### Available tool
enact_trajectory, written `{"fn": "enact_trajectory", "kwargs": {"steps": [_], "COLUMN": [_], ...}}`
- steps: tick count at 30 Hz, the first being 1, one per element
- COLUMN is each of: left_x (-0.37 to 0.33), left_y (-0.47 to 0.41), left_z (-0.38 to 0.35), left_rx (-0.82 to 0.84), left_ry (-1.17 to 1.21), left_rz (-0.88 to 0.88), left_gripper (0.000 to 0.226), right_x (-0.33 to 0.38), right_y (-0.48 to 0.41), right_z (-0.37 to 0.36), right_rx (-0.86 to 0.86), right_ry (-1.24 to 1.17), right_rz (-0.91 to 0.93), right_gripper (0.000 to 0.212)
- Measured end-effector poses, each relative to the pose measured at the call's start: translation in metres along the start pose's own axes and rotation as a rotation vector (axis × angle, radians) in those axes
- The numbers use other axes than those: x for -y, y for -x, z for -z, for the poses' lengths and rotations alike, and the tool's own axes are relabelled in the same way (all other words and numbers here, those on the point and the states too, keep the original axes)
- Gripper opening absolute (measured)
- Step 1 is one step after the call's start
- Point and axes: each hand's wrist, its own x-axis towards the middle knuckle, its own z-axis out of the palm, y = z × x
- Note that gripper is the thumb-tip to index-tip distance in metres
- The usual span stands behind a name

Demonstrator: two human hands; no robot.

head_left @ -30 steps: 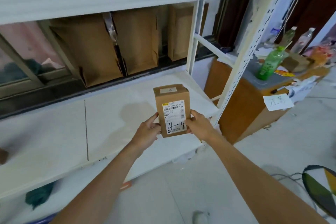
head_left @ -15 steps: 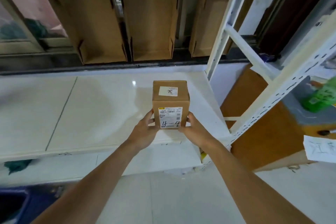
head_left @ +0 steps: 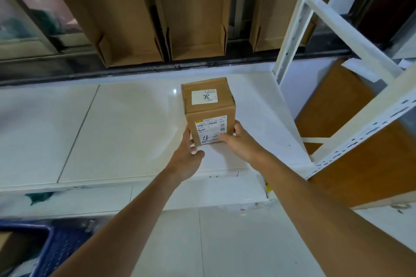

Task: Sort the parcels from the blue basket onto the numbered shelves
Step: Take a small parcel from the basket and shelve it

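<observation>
A small brown cardboard parcel (head_left: 208,105) stands upright on the white shelf board (head_left: 126,132), near the board's right end. Its front label reads "4-" in handwriting, and the top sticker shows "30". My left hand (head_left: 188,153) holds the parcel's lower left edge, thumb at the bottom front. My right hand (head_left: 239,141) grips the lower right corner, with its fingers across the label hiding the last digit. A corner of the blue basket (head_left: 56,247) shows at the bottom left, near the floor.
Flattened cardboard boxes (head_left: 195,13) lean upright behind the shelf. White perforated shelf posts (head_left: 292,22) and a diagonal brace rise at the right. A brown wooden cabinet (head_left: 351,141) stands beyond them. A lower shelf board (head_left: 198,195) lies under the front edge.
Both hands carried the parcel forward and down from mid-air onto the white shelf board. My view dropped lower and closer, and the blue basket came into sight.
</observation>
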Motion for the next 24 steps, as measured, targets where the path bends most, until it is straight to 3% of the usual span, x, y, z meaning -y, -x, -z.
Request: {"fn": "enact_trajectory", "kwargs": {"steps": [3, 11, 16, 24], "left_x": [-0.008, -0.012, -0.008, -0.023], "left_y": [-0.016, -0.042, -0.042, -0.006], "left_z": [0.004, 0.004, 0.007, 0.037], "left_rx": [0.012, -0.059, -0.149, -0.215], "left_ry": [-0.027, -0.007, 0.027, 0.09], "left_rz": [-0.02, 0.025, 0.093, 0.117], "left_gripper": [0.079, 0.079, 0.083, 0.074], "right_x": [0.007, 0.012, 0.011, 0.038], "right_y": [-0.011, -0.044, -0.044, 0.006], "right_z": [0.0, 0.004, 0.008, 0.014], "right_rx": [0.012, 0.022, -0.007, 0.033], "right_ry": [-0.033, 0.043, 0.147, 0.334], "right_rz": [0.024, -0.006, -0.133, -0.136], "right_gripper": [0.052, 0.096, 0.081, 0.071]}}
